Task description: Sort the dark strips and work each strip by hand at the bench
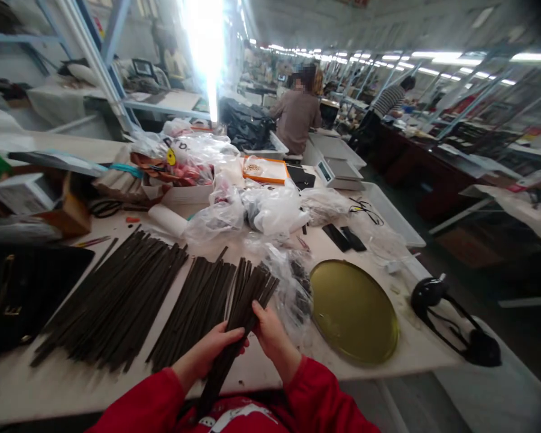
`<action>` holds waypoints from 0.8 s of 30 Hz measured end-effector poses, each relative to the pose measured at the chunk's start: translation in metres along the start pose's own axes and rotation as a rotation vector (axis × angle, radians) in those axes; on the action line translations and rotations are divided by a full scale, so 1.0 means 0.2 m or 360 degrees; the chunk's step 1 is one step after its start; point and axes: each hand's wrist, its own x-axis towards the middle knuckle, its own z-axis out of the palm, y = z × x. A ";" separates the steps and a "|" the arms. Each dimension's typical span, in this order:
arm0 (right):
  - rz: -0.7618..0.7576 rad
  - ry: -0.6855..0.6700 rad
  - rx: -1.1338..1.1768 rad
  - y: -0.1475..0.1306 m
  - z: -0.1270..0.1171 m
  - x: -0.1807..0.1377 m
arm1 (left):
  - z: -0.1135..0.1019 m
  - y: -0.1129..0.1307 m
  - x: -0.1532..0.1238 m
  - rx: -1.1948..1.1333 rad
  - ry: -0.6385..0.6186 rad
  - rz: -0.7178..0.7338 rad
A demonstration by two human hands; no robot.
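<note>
Both my hands grip one bundle of long dark strips [246, 307] at the table's near edge, its far end fanned out and its near end pointing at my chest. My left hand [211, 352] wraps the bundle from the left; my right hand [270, 334] holds it from the right. Two more rows of the same dark strips lie flat on the white table [40, 385]: a large pile [117, 300] at the left and a smaller one [193, 310] beside my left hand. My sleeves are red.
A round gold tray [354, 310] lies right of my hands, with crumpled clear plastic bags [256, 210] behind. A black lamp with cable [451, 328] sits at the right corner. A scale [338, 171] and an orange-rimmed tray [265, 169] stand farther back. Other people work at distant benches.
</note>
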 end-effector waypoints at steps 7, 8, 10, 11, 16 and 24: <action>0.0048 -0.0083 0.0121 -0.03 -0.06 -0.07 | 0.04 -0.04 0.02 -0.0019 -0.0050 0.0005; 0.0048 -0.0107 0.0122 -0.03 -0.06 -0.07 | 0.05 -0.04 0.02 -0.0022 -0.0042 0.0001; 0.0033 -0.0134 0.0102 -0.04 -0.07 -0.08 | 0.05 -0.05 0.02 -0.0039 -0.0013 -0.0014; 0.0015 -0.0132 0.0071 -0.04 -0.08 -0.08 | 0.05 -0.05 0.02 -0.0052 0.0003 -0.0021; -0.0077 -0.0060 -0.0163 -0.02 -0.12 -0.09 | 0.03 -0.06 0.03 -0.0087 0.0026 -0.0036; -0.0134 0.0057 -0.0466 0.04 -0.16 -0.09 | 0.03 -0.07 0.02 -0.0152 -0.0079 -0.0035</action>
